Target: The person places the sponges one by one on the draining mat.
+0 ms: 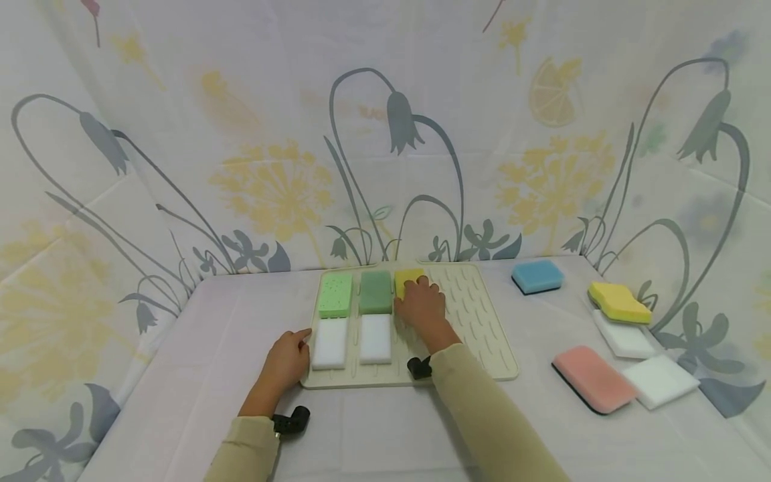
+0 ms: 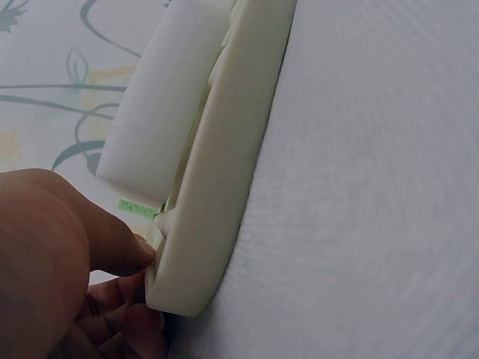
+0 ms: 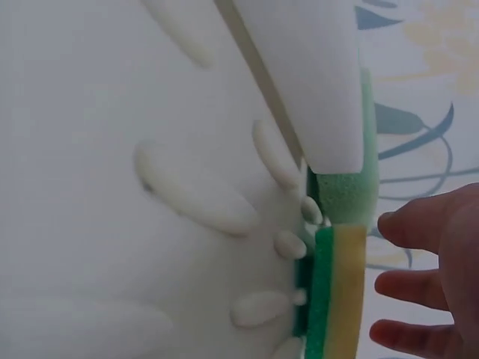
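Note:
My left hand (image 1: 286, 363) pinches the left edge of a cream drying mat (image 2: 213, 179), thumb on top and fingers below. Over the mat's back middle, my right hand (image 1: 424, 310) hovers at a yellow sponge with a green scouring side (image 3: 348, 292). A narrow gap shows between its spread fingertips and the sponge's yellow face in the right wrist view. To the left lie a bright green sponge (image 1: 334, 295) and a dull green sponge (image 1: 375, 292) in the back row. In front of them are a white sponge (image 1: 329, 343) and a second white sponge (image 1: 375, 339).
Right of the mat on the white-covered table lie a blue sponge (image 1: 537, 276), a pink sponge (image 1: 593, 378), a yellow sponge (image 1: 618, 302) overlapping a white pad (image 1: 624, 336), and another white pad (image 1: 660, 380). A patterned cloth (image 1: 271, 134) hangs behind.

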Demonstrator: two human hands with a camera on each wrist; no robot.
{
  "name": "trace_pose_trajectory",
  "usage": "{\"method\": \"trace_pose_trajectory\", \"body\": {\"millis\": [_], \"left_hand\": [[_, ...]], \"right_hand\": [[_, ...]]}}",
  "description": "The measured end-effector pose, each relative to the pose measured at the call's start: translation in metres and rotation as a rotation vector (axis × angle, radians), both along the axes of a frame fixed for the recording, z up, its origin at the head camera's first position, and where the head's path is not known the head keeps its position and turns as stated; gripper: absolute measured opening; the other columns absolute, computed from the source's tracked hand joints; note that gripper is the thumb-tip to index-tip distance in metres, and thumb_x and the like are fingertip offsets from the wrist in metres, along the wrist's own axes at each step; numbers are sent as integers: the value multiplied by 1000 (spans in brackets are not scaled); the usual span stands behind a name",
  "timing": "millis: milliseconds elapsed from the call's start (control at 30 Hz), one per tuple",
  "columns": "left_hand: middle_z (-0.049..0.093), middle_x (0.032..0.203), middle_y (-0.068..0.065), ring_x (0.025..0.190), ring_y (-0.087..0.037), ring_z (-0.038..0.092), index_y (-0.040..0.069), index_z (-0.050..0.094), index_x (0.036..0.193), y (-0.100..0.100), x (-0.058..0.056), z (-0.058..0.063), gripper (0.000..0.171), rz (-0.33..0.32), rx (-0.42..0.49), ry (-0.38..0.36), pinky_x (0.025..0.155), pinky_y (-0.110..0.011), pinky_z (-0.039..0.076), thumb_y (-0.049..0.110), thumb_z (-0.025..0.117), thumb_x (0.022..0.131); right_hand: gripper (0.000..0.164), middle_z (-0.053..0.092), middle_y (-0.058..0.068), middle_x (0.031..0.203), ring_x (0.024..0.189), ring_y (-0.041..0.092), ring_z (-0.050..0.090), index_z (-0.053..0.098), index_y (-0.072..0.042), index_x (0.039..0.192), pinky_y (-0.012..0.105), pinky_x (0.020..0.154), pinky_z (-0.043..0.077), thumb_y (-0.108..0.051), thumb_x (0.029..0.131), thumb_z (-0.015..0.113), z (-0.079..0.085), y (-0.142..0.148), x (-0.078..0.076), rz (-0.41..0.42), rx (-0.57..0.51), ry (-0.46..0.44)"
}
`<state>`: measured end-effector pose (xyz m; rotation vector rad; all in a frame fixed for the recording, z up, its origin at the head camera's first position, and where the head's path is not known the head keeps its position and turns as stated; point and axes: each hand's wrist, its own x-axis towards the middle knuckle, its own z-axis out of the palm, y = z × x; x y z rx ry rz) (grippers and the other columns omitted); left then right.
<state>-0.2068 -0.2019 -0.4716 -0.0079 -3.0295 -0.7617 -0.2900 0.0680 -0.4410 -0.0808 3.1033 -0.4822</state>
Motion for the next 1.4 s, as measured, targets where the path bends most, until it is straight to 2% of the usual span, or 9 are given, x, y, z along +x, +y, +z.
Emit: {"method": "trace_pose_trajectory", "body": {"millis": [467, 867, 1200, 1400], "left_hand": [[60, 92, -14, 76, -20, 52, -4, 57, 131, -2, 2, -2, 39, 10, 8, 12, 69, -38, 46, 6, 50, 94], [59, 89, -13, 73, -19, 50, -5, 57, 130, -4, 2, -3, 39, 7, 11, 23, 66, -35, 44, 6, 50, 93], [58, 88, -13, 73, -19, 50, -5, 57, 130, -1, 2, -1, 39, 10, 16, 17, 66, -34, 44, 7, 49, 93], [59, 88, -13, 73, -19, 50, -6, 58, 129, 1, 2, 3, 38, -9, 0, 24, 66, -35, 44, 5, 49, 93]], "right_hand": [[51, 42, 18, 143, 124, 42, 45, 48, -14, 142, 56, 97, 41, -39, 97, 48, 13, 19, -3, 71, 40, 12], [53, 41, 19, 145, 125, 43, 45, 45, -13, 144, 56, 97, 41, -37, 98, 48, 19, 45, -9, 91, 52, 36], [52, 41, 20, 145, 127, 45, 43, 43, -13, 145, 60, 96, 40, -35, 98, 49, 20, 77, -14, 63, 61, 64], [53, 38, 22, 146, 128, 48, 40, 43, -13, 145, 62, 96, 39, -34, 97, 49, 20, 99, -17, 28, 62, 68]]}}
